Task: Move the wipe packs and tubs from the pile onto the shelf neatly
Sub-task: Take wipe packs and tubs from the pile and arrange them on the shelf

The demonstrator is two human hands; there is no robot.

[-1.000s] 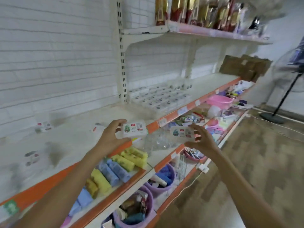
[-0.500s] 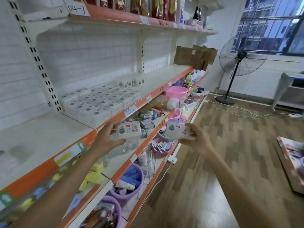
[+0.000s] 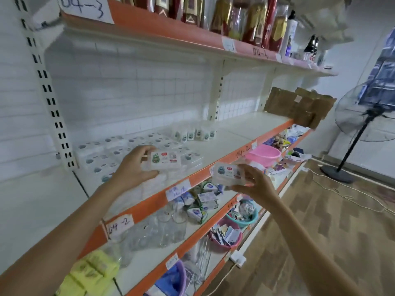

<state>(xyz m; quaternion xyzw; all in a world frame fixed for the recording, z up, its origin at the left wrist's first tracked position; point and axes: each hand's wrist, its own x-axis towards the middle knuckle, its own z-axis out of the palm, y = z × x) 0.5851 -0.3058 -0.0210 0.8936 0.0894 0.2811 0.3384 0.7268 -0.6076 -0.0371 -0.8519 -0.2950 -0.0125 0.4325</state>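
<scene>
- Two wipe packs are in hand, one each. The left hand [image 3: 133,167] grips the first wipe pack [image 3: 165,160] by its end, thumb below and fingers curled over the top, above the block of packs already shelved [image 3: 111,154] at the left end of the middle shelf [image 3: 230,133].
- The right hand [image 3: 254,183] pinches the second wipe pack [image 3: 228,173] from its right side, out in front of the shelf's orange front edge [image 3: 213,167], not yet over the shelf.
- A row of small tubs [image 3: 195,133] stands upright against the back wall, just right of the block.
- Likely step: setting the left pack down at the block's front right corner.
- To do it well, I would lower it flat, label up, long side parallel to the front edge, and slide it against its neighbour so no gap shows.
- Release only once it sits level; a tilted pack could slip off the stack towards the front edge.
- Bring the second pack in alongside afterwards, matching the row's direction.
</scene>
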